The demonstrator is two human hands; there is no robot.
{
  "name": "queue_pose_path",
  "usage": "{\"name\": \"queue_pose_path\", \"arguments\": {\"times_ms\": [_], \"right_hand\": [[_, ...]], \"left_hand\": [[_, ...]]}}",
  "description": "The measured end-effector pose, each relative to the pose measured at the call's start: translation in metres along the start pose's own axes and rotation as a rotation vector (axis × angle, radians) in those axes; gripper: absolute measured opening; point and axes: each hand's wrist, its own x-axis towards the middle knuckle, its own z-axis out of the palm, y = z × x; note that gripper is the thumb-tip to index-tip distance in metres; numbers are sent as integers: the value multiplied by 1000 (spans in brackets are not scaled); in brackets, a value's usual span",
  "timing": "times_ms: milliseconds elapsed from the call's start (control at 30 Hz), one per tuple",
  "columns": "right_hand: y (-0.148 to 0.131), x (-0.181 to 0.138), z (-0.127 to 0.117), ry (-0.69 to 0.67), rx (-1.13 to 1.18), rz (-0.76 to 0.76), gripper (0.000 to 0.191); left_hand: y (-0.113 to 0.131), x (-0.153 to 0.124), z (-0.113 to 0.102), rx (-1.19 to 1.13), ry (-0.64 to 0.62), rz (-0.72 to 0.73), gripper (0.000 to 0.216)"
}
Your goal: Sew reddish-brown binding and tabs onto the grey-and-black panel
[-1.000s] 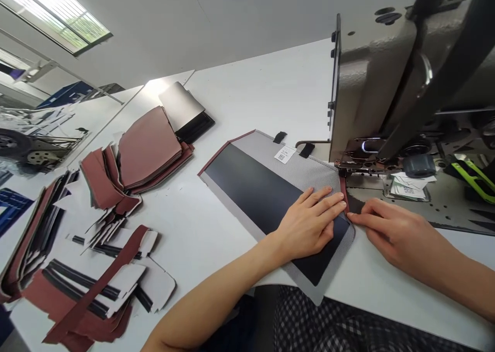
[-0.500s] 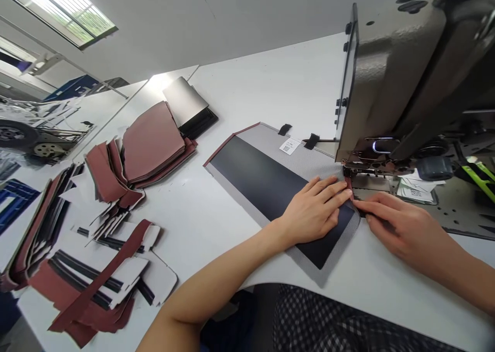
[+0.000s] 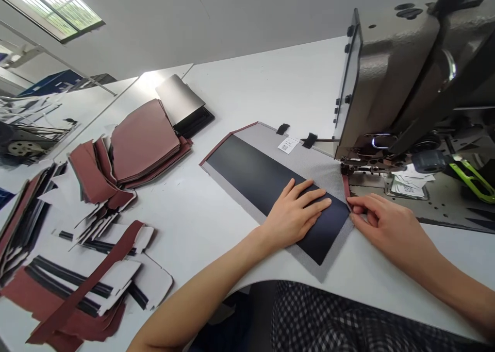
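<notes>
A grey mesh fabric panel (image 3: 247,132) with a dark smooth rectangle (image 3: 247,169) on top lies flat on the white table. Maroon binding edges part of it. My left hand (image 3: 296,213) rests on the dark rectangle, fingers spread. At the panel's right edge, my right hand (image 3: 381,218) pinches the maroon binding strip (image 3: 345,186) between thumb and fingers. Just beyond, the sewing machine (image 3: 386,84) has its presser foot area over the panel's corner. A white label (image 3: 288,145) and two black tabs (image 3: 310,140) sit along the far edge.
Stacked maroon pieces (image 3: 145,140) and a metallic-looking plate (image 3: 180,99) lie at the left back. Loose maroon strips and white-backed pieces (image 3: 116,274) cover the left front. Paper labels (image 3: 408,184) and a green-handled tool (image 3: 472,182) lie on the machine bed.
My left hand has slid left and back from the panel's edge. The right hand has changed its pinch slightly, and more maroon binding shows near the presser foot. The camera view has shifted a little.
</notes>
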Motion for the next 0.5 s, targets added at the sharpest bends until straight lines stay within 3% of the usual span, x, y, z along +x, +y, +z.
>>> {"name": "queue_pose_path", "arguments": {"times_ms": [167, 300, 433, 500], "right_hand": [[4, -2, 1, -12, -91, -121, 32], [20, 4, -10, -97, -3, -216, 32], [31, 9, -25, -38, -35, -287, 30], [35, 13, -30, -15, -86, -415, 33]], "left_hand": [[3, 0, -3, 1, -29, 10, 43], [3, -1, -1, 25, -42, 13, 44], [4, -1, 2, 69, -12, 34, 44], [5, 0, 1, 99, 15, 61, 43]]}}
